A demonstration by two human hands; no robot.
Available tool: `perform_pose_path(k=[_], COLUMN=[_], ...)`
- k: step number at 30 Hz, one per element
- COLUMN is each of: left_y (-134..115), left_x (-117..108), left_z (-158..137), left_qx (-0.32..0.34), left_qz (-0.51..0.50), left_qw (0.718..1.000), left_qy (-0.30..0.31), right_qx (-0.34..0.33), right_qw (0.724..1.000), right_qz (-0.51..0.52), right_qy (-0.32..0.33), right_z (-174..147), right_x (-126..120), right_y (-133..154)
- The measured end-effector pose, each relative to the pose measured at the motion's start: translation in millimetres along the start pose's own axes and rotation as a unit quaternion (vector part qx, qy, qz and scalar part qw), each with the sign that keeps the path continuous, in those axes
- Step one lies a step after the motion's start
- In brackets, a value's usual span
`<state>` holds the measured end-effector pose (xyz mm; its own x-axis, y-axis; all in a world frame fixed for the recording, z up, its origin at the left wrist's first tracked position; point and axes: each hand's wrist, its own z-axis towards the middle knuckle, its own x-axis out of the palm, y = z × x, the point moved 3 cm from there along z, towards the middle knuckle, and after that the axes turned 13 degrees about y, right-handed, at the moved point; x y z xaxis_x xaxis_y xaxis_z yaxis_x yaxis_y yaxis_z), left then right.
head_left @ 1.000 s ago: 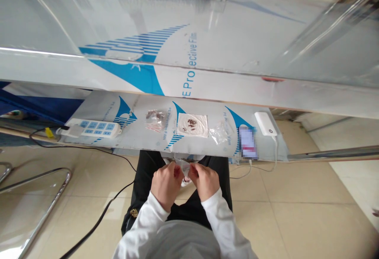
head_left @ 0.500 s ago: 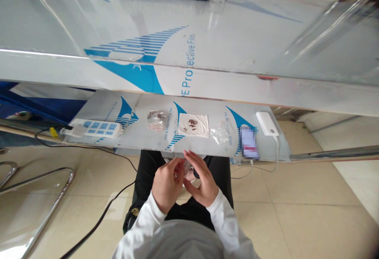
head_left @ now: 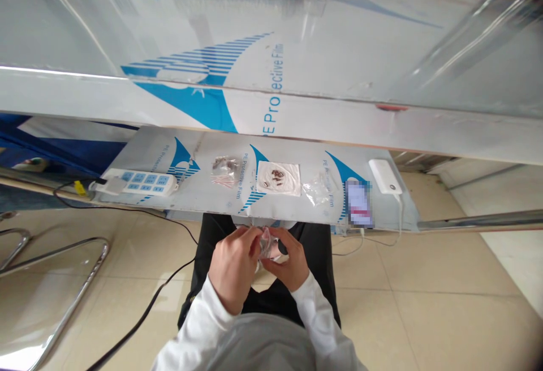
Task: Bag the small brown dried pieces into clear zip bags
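Observation:
Above my lap, just below the shelf's front edge, a small clear plastic bag is between my two hands. My left hand pinches its left side with bent fingers. On the other side my right hand grips it between thumb and fingers. Something pinkish shows through the plastic, too small to make out. On the shelf ahead lies a white square sheet with several small brown pieces on it. Left of it is a clear bag with brownish bits and thin pinkish sticks. Crumpled clear plastic lies to the right.
A power strip lies at the shelf's left. At the right are a phone and a white power bank with a cable. The upper tabletop overhangs behind. A black cord crosses the floor beside a metal chair frame.
My right hand's fingers have closed in from a raised, more open pose onto the plastic bag. My left hand has shifted slightly left, and more of the bag shows between the hands.

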<state>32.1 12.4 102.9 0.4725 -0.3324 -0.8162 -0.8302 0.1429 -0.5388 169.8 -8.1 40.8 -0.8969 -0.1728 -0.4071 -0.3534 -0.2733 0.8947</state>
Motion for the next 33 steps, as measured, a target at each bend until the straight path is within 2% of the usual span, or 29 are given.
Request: perform_pose_path(k=[2,6,9,11,12,13,14,18,21,24,28,33], left_y=[-5.7,-6.8,7.9,24.2,33.5,43.0,52.5,85.8,108.0,128.7,149.7,159.2], left_x=[-3.8,-14.3,-19.1,-16.1,-12.2,-6.5,0.4,40.5,74.2,101.7,122.9,134.1], left_z=[0.6,3.0,1.4,-2.6,-5.6,-9.2,-13.6,-34.9,-51.3,-65.2,-76.4,-74.1], left_qx=[0.011,0.032,0.017,0.0,-0.009,-0.017,-0.022,-0.035,-0.046,-0.033,-0.021,-0.004], left_qz=[0.007,-0.071,-0.104,-0.102,-0.102,-0.103,-0.106,-0.099,-0.061,0.009,0.1,0.134], left_qw=[1.0,0.996,0.993,0.993,0.993,0.993,0.993,0.994,0.997,0.999,0.99,0.985], left_qy=[-0.012,-0.04,-0.061,-0.061,-0.055,-0.045,-0.036,0.022,0.024,-0.029,-0.095,-0.109], right_qx=[-0.001,0.005,0.028,0.078,0.113,0.152,0.186,0.222,0.229,0.227,0.206,0.19], right_qw=[1.0,1.0,0.999,0.993,0.982,0.96,0.925,0.859,0.809,0.765,0.733,0.727], right_qz=[0.002,-0.008,-0.029,-0.09,-0.147,-0.225,-0.308,-0.414,-0.474,-0.519,-0.548,-0.557], right_qy=[-0.008,-0.023,-0.029,-0.004,0.024,0.066,0.12,0.204,0.261,0.307,0.345,0.354], right_z=[1.5,3.8,16.2,36.5,50.3,65.8,82.2,145.6,178.1,196.5,207.7,212.7], right_x=[0.8,-1.5,-16.3,-33.1,-42.5,-51.8,-60.2,-84.4,-81.7,-70.1,-56.6,-49.5], right_y=[2.0,-6.2,-28.4,-49.2,-60.2,-71.2,-81.7,-108.8,-118.2,-120.7,-117.3,-110.9])
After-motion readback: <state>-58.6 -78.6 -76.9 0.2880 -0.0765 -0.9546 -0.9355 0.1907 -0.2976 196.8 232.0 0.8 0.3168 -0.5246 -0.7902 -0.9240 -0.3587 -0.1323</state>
